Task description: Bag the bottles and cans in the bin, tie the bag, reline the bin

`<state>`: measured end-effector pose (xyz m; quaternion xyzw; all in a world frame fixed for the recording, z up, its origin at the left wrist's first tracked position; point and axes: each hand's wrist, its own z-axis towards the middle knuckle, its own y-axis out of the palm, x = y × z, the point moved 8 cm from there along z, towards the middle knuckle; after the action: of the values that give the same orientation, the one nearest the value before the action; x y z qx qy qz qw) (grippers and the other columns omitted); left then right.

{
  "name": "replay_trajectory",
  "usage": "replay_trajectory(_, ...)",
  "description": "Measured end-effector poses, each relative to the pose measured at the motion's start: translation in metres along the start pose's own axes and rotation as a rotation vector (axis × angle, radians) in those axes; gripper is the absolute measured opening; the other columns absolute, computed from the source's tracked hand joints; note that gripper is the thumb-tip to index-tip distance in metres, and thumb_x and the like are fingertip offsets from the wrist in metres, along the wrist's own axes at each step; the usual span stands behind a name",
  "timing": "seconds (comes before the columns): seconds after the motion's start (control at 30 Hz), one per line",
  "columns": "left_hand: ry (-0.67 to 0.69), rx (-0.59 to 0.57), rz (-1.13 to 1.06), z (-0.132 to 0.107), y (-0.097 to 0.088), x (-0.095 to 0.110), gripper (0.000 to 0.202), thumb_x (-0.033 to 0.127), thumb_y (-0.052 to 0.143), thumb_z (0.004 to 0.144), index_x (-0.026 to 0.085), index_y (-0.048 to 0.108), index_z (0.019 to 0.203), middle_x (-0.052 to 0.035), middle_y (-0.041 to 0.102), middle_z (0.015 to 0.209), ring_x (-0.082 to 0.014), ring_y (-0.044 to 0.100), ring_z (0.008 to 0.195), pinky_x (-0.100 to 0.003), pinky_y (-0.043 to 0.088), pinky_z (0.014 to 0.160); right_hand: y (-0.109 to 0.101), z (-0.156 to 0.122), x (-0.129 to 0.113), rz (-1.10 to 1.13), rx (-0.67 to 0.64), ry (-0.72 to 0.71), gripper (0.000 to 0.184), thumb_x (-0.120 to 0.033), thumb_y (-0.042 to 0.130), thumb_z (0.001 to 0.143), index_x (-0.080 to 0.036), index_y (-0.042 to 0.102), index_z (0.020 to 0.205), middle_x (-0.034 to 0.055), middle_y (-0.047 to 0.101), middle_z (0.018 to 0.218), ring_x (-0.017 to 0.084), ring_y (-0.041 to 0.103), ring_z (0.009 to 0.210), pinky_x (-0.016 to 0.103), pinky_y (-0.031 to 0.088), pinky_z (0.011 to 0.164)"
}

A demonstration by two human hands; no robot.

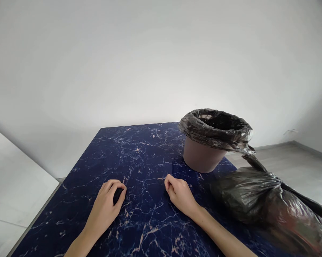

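Observation:
My left hand (106, 199) rests on the dark blue marbled tabletop (139, 153), its fingers curled and the thumb bent toward them. A dark, shadowed gap shows inside that curl, and I make out no object there. To the right, my right hand (180, 192) lies on the same surface, closed in a loose fist. Beyond it stands a pinkish-brown bin (203, 156), lined with a black bag (216, 134) folded over the rim. A filled black garbage bag (273, 210), gathered and tied, lies right of my right forearm. Neither hand touches the bin or the tied bag.
A pale wall (139, 64) rises behind the table. At the left edge stands a white panelled piece of furniture (13, 189). Grey floor (291, 164) shows past the table's right side, and the tied bag's long black end stretches toward the right edge.

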<state>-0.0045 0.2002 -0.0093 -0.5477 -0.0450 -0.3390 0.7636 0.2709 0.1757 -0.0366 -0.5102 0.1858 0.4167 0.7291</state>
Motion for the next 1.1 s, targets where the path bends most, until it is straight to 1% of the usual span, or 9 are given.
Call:
replay_trajectory(0.17, -0.01, -0.003, -0.003, -0.0002, 0.0013, -0.0013, 0.036, 0.059, 0.052, 0.105, 0.03, 0.073, 0.101, -0.0074, 0.072, 0.114, -0.0319, 0.069, 0.11, -0.047, 0.057, 0.095, 0.0003, -0.0003, 0.0004, -0.001, 0.007, -0.001, 0.028, 0.001, 0.038, 0.085, -0.026, 0.039, 0.081, -0.0039, 0.054, 0.068, 0.014, 0.051, 0.056, 0.024, 0.031, 0.058)
replay_trajectory(0.3, -0.016, -0.006, -0.006, -0.0003, 0.002, -0.0022, 0.037, 0.06, 0.051, 0.105, 0.031, 0.073, 0.101, -0.0078, 0.072, 0.114, -0.0326, 0.068, 0.112, -0.048, 0.056, 0.096, 0.0006, -0.0007, 0.0006, 0.003, 0.011, -0.003, 0.026, -0.001, 0.04, 0.087, -0.027, 0.038, 0.082, -0.0047, 0.051, 0.067, 0.014, 0.048, 0.055, 0.025, 0.03, 0.057)
replay_trajectory(0.4, -0.016, -0.01, -0.009, -0.0007, 0.0021, -0.0021, 0.037, 0.06, 0.051, 0.105, 0.03, 0.073, 0.101, -0.0079, 0.072, 0.115, -0.0325, 0.068, 0.112, -0.048, 0.056, 0.096, 0.0, -0.0006, -0.0006, 0.013, 0.011, -0.005, 0.027, 0.0, 0.039, 0.088, -0.026, 0.038, 0.082, -0.0049, 0.051, 0.066, 0.014, 0.047, 0.054, 0.025, 0.03, 0.057)
replay_trajectory(0.57, -0.012, -0.01, -0.008, -0.0009, 0.0019, -0.0019, 0.036, 0.06, 0.052, 0.105, 0.03, 0.072, 0.101, -0.0078, 0.072, 0.114, -0.0322, 0.068, 0.111, -0.047, 0.056, 0.096, -0.0027, -0.0003, -0.0053, 0.04, 0.018, -0.02, 0.031, 0.005, 0.038, 0.083, -0.024, 0.045, 0.073, -0.0038, 0.053, 0.065, 0.013, 0.049, 0.057, 0.025, 0.03, 0.059)
replay_trajectory(0.67, -0.01, -0.012, -0.01, -0.0005, 0.0024, -0.002, 0.037, 0.06, 0.051, 0.106, 0.03, 0.072, 0.102, -0.008, 0.072, 0.115, -0.0319, 0.068, 0.111, -0.048, 0.056, 0.097, -0.0037, -0.0005, -0.006, 0.053, 0.03, -0.024, 0.032, 0.007, 0.038, 0.08, -0.023, 0.046, 0.069, -0.0036, 0.054, 0.064, 0.013, 0.05, 0.058, 0.025, 0.03, 0.059)
replay_trajectory(0.93, -0.009, -0.022, -0.012, -0.0009, 0.0036, -0.0021, 0.038, 0.06, 0.05, 0.107, 0.029, 0.071, 0.104, -0.0079, 0.07, 0.116, -0.0314, 0.067, 0.113, -0.049, 0.055, 0.097, -0.0033, -0.0004, -0.0035, 0.057, 0.042, -0.013, 0.032, 0.006, 0.039, 0.08, -0.023, 0.045, 0.071, -0.004, 0.053, 0.064, 0.013, 0.049, 0.058, 0.025, 0.029, 0.059)
replay_trajectory(1.1, -0.01, -0.026, -0.01, -0.0013, 0.0037, -0.0028, 0.039, 0.061, 0.05, 0.106, 0.029, 0.071, 0.103, -0.0076, 0.07, 0.115, -0.0317, 0.067, 0.112, -0.049, 0.055, 0.097, -0.0026, -0.0003, -0.0021, 0.052, 0.03, 0.004, 0.031, 0.005, 0.039, 0.083, -0.024, 0.043, 0.073, -0.004, 0.054, 0.066, 0.013, 0.05, 0.057, 0.025, 0.031, 0.06)
